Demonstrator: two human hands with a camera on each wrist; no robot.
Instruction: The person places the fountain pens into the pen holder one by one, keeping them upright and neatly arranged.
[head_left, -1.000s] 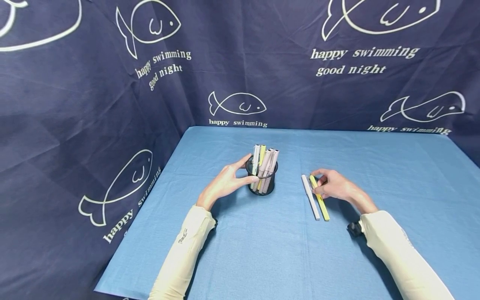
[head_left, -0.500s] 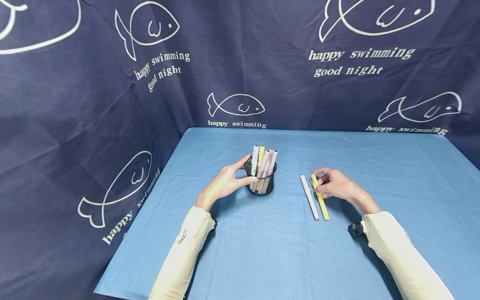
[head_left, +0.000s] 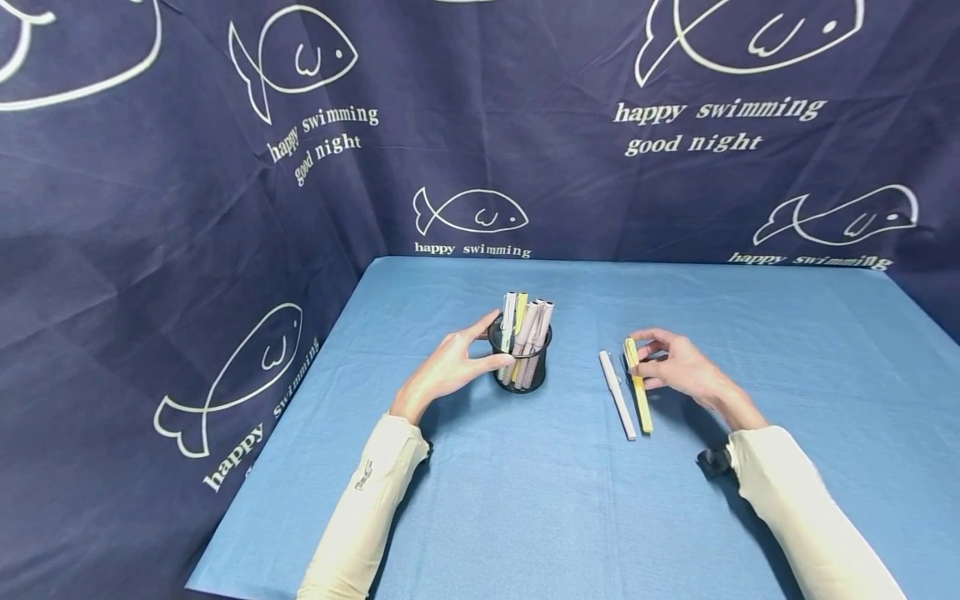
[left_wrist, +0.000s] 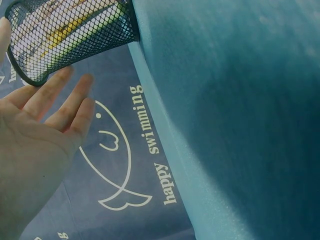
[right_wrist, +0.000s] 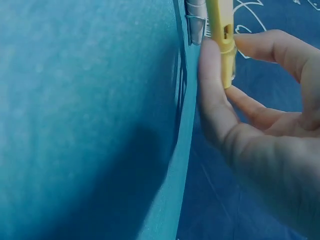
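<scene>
Several pens, pale pink, white and yellow, stand in a black mesh pen cup (head_left: 534,372). My left hand (head_left: 448,367) holds this cup near its rim, thumb in front and fingers behind. The left wrist view shows the fingertips right at the cup's (left_wrist: 75,37) mesh wall. To the right, my right hand (head_left: 678,367) pinches a yellow pen (head_left: 643,408) by its upper part, which is tilted up. Thumb and index finger press on opposite sides of the yellow pen (right_wrist: 220,17) in the right wrist view. A pale pink pen (head_left: 618,398) lies just left of it.
A blue cloth (head_left: 525,500) covers the table. Dark blue curtains (head_left: 570,167) printed with white fish and lettering hang behind and at the left. The table's left edge (head_left: 288,406) runs beside my left arm.
My right hand has raised the upper end of the yellow pen, which lay flat beside the pale pink pen. My left hand stays at the pen cup.
</scene>
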